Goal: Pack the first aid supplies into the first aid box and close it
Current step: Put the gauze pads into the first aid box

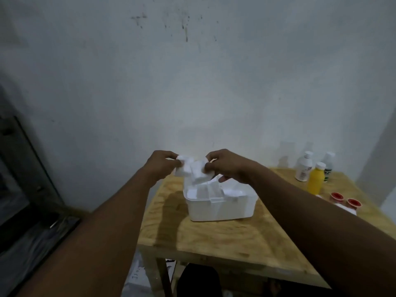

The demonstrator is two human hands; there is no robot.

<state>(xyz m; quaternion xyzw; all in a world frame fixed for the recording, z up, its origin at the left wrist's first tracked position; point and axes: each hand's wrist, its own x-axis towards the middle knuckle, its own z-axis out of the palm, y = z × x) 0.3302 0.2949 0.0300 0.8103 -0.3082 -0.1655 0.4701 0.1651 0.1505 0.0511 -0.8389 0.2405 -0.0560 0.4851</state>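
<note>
A plywood table (pixel 225 236) on pale wooden legs stands against a grey-white wall (pixel 192 82) marked with dark specks near the top. To the left a dark framed panel (pixel 25 189) leans low by the floor.

In the middle of the table sits the white first aid box (pixel 220 207), open at the top; white packets lie inside, though glare washes them out and their kind is hard to tell. At the far right corner stand a white bottle (pixel 303 167), a yellow bottle (pixel 315 179) and a second white bottle with a dark label (pixel 327 166), close together. Just nearer, two red-rimmed tape rolls (pixel 345 201) lie side by side on the table, well apart from the box.

Above the back edge of the box, both hands hold white rolled gauze pieces (pixel 192 168). The left hand (pixel 160 165) pinches one piece between thumb and fingers; the right hand (pixel 225 166) is closed around another, and the two pieces touch in the middle.
</note>
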